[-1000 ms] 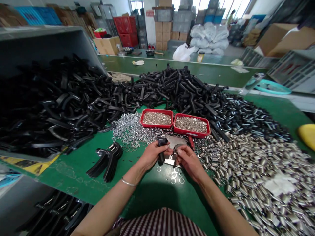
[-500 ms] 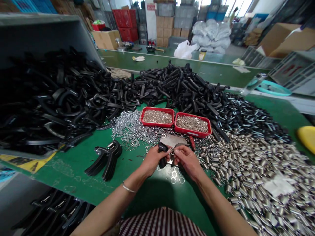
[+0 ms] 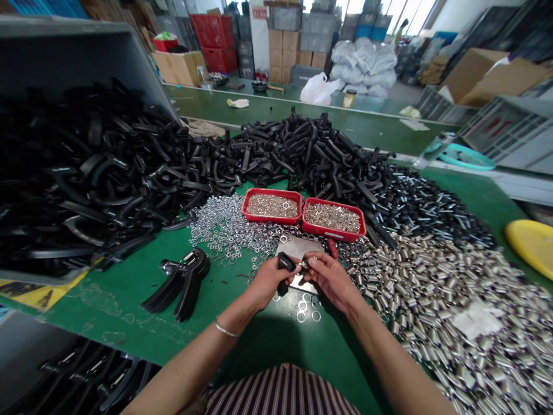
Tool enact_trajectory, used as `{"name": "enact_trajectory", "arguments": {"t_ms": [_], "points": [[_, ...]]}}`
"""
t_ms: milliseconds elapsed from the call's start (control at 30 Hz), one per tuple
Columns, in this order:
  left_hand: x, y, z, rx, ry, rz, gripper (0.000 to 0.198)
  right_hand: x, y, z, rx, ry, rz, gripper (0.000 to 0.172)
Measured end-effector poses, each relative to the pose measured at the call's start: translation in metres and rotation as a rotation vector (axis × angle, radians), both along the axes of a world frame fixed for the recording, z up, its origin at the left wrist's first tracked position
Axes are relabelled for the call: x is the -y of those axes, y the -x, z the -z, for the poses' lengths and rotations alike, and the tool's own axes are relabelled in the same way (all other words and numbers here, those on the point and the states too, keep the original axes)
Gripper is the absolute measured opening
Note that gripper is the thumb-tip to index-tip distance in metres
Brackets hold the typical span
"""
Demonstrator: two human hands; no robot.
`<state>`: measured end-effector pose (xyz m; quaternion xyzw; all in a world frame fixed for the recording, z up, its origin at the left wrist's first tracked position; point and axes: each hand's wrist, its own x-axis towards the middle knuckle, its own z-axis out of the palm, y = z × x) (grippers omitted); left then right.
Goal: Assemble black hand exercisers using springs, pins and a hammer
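Observation:
My left hand (image 3: 268, 282) is closed around a black plastic handle (image 3: 285, 262), whose dark end pokes out above the fingers. Close beside it, my right hand (image 3: 329, 278) pinches at a small shiny metal piece (image 3: 304, 264), too small to name surely. Both hands are over a flat metal plate (image 3: 298, 246) on the green table. Several metal rings (image 3: 301, 316) lie just below the plate. To the left stands a black hand grip (image 3: 179, 282) with a metal spring at its top.
Two red trays (image 3: 271, 219) of tiny metal parts sit behind the plate. Heaped around are black handles (image 3: 298, 150), small nuts and rings (image 3: 220, 225), black knobs with metal pins (image 3: 436, 199) and springs (image 3: 415, 294). A grey crate (image 3: 142, 57) of black handles tips in from the left.
My right hand has turned slightly, and the dark piece below its fingers shows less. The left hand keeps hold of the black handle. The whole view has shifted a little.

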<state>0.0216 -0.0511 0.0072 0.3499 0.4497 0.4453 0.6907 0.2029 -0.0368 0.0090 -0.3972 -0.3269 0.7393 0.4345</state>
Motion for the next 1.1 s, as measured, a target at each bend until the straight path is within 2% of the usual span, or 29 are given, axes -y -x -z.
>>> {"name": "enact_trajectory", "arguments": {"t_ms": [100,200,333,467,567,633,700,767,833,867,933,1000,1033,1100], "points": [[-0.010,0.006,-0.008,-0.140,-0.070,0.019,0.039,-0.008,-0.007,-0.007,0.137,-0.089,0.000,0.031],[-0.021,0.012,-0.015,-0.127,-0.126,0.036,0.048,-0.015,-0.013,-0.019,0.315,-0.204,0.059,0.028],[-0.033,0.004,-0.014,-0.164,-0.175,0.001,0.041,-0.018,-0.013,-0.032,0.372,-0.258,0.109,0.026],[-0.041,-0.018,-0.006,-0.274,-0.185,-0.140,0.038,-0.015,0.002,-0.031,0.318,-0.267,0.195,0.026],[-0.041,-0.030,-0.002,-0.262,-0.177,-0.200,0.036,-0.011,0.017,-0.028,0.336,-0.323,0.262,0.024],[-0.039,-0.033,-0.003,-0.229,-0.156,-0.219,0.035,-0.011,0.023,-0.027,0.388,-0.357,0.303,0.020],[-0.034,-0.032,-0.008,-0.173,-0.108,-0.154,0.033,-0.013,0.022,-0.025,0.459,-0.387,0.313,0.017],[-0.027,-0.026,-0.016,-0.091,-0.048,0.038,0.036,-0.017,0.015,-0.024,0.496,-0.394,0.262,0.017],[-0.019,-0.017,-0.026,0.015,0.005,0.269,0.045,-0.020,0.005,-0.023,0.450,-0.358,0.148,0.018],[-0.014,-0.013,-0.030,0.080,0.025,0.351,0.048,-0.022,0.001,-0.023,0.405,-0.327,0.080,0.019],[-0.007,-0.006,-0.035,0.219,0.077,0.433,0.045,-0.024,-0.003,-0.023,0.330,-0.279,-0.069,0.021],[-0.001,-0.001,-0.035,0.306,0.119,0.413,0.034,-0.030,0.000,-0.023,0.348,-0.323,-0.214,0.023],[0.000,0.002,-0.033,0.315,0.121,0.351,0.030,-0.034,0.005,-0.022,0.397,-0.386,-0.259,0.023],[-0.002,0.010,-0.028,0.303,0.083,0.111,0.025,-0.047,0.018,-0.018,0.595,-0.587,-0.273,0.020]]}}
